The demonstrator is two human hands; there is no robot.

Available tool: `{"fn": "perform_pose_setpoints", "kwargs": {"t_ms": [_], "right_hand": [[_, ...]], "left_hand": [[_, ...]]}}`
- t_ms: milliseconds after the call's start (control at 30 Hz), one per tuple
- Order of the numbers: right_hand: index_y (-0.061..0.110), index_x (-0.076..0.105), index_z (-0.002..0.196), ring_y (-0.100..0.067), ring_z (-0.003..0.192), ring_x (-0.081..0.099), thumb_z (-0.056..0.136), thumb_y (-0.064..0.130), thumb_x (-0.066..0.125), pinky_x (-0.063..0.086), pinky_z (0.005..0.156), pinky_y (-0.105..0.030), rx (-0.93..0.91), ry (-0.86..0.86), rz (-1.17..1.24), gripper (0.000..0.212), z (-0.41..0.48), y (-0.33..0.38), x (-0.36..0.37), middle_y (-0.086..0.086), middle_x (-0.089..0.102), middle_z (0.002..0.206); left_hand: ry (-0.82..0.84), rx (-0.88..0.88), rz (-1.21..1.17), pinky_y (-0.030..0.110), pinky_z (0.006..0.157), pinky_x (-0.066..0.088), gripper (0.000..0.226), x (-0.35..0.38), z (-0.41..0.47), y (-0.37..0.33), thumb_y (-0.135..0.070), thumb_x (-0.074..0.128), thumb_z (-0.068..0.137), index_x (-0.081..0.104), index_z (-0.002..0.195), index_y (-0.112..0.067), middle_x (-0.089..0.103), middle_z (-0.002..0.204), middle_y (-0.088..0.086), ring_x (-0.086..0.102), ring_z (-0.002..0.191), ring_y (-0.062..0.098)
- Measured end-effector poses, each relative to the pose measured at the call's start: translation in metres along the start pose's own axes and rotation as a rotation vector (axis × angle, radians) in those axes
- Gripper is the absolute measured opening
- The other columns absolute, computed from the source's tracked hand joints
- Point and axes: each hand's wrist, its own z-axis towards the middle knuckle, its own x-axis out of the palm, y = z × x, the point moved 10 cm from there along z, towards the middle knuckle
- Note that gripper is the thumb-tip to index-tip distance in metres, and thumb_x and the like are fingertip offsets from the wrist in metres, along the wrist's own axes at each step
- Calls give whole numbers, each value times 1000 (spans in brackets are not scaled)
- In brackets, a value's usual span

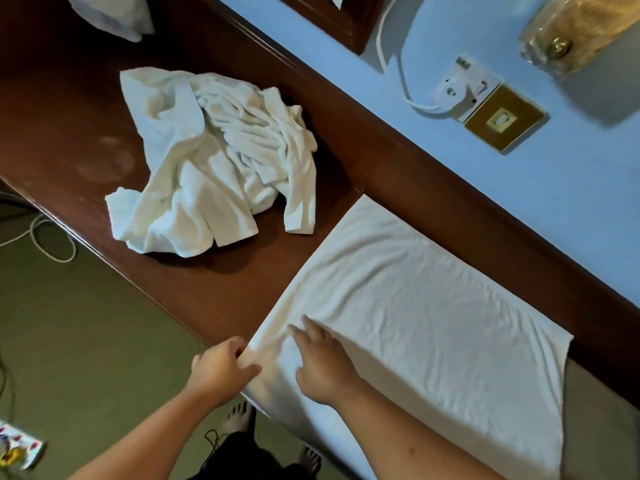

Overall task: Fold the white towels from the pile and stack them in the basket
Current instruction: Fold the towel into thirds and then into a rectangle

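1. One towel (415, 306) is spread flat on the worktop (69, 133), its near edge hanging over the front. The pile (218, 161) of unfolded towels sits well apart, further along the worktop.
2. My left hand (221, 368) pinches the near corner of the towel. My right hand (322, 362) lies flat with its fingers spread, pressing the cloth just beside.
3. Step, as I judge it: squaring up before the first fold.
4. Next: lift the pinched corner across and match the edges.
5. No basket in view.
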Motion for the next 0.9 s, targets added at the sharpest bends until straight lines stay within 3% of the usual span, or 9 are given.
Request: {"fn": "perform_pose_setpoints", "kwargs": {"t_ms": [100, 167, 267, 367, 467, 533, 667, 800, 900], "right_hand": [[26, 21, 155, -27, 151, 14, 83, 7, 56, 25, 118, -43, -294, -81, -177, 82, 16, 34, -15, -6, 13, 165], [21, 26, 154, -24, 153, 12, 82, 3, 58, 21, 118, -42, -457, -25, -320, 81, 23, 55, -14, -6, 25, 161], [17, 47, 139, -26, 144, 31, 86, 4, 54, 30, 110, -42, -534, 26, -509, 55, 36, 68, -15, -7, 49, 139], [18, 59, 118, -28, 118, 51, 89, 8, 51, 32, 104, -41, -473, 14, -720, 31, 52, 46, -33, -7, 56, 119], [12, 63, 115, -30, 112, 55, 92, 5, 44, 25, 111, -42, -400, -52, -810, 31, 53, 13, -63, -9, 60, 115], [11, 67, 105, -30, 98, 61, 87, 2, 49, 32, 110, -44, -415, -94, -862, 27, 43, -5, -74, -9, 64, 103], [16, 67, 76, -26, 64, 60, 66, 5, 67, 49, 86, -41, -328, -170, -991, 15, 18, -66, -82, -4, 60, 72], [15, 66, 76, -27, 60, 57, 55, 3, 69, 51, 81, -42, -248, -262, -976, 24, -17, -130, -74, -5, 58, 69], [10, 72, 89, -28, 61, 58, 52, 2, 71, 52, 83, -47, -173, -320, -910, 38, -43, -178, -60, -7, 60, 71]], "left_hand": [[-21, 164, 142, 36, 79, 31, 27, -2, -6, -24, -52, 64, 83, 53, 95, -30, 63, 84, -14, 55, 90, 13], [-31, 266, 165, 35, 79, 35, 28, -2, -8, -35, -48, 63, 85, 56, 106, -30, 69, 96, -13, 62, 100, 15], [45, 320, 9, 30, 68, 44, 23, 7, -9, -33, -41, 65, 81, 57, 94, -24, 67, 87, -10, 64, 84, 12], [116, 361, -35, 17, 58, 38, 23, 15, -13, -38, -38, 69, 79, 47, 79, -31, 57, 73, -16, 54, 68, 2], [181, 409, 22, 19, 64, 35, 24, 32, -24, -50, -32, 70, 81, 47, 89, -33, 54, 82, -19, 61, 88, 10], [220, 437, 43, 27, 66, 33, 26, 45, -35, -56, -32, 67, 81, 42, 88, -33, 50, 81, -18, 59, 87, 14], [283, 455, -19, 31, 61, 33, 27, 70, -56, -74, -25, 61, 79, 43, 98, -30, 53, 72, -13, 47, 62, 1], [350, 449, -12, 33, 61, 39, 45, 106, -75, -97, -27, 51, 77, 41, 118, -41, 54, 69, -8, 51, 65, 13], [372, 485, 21, 27, 71, 44, 65, 132, -96, -128, -25, 47, 81, 36, 141, -46, 63, 82, -12, 57, 77, 5]]}}
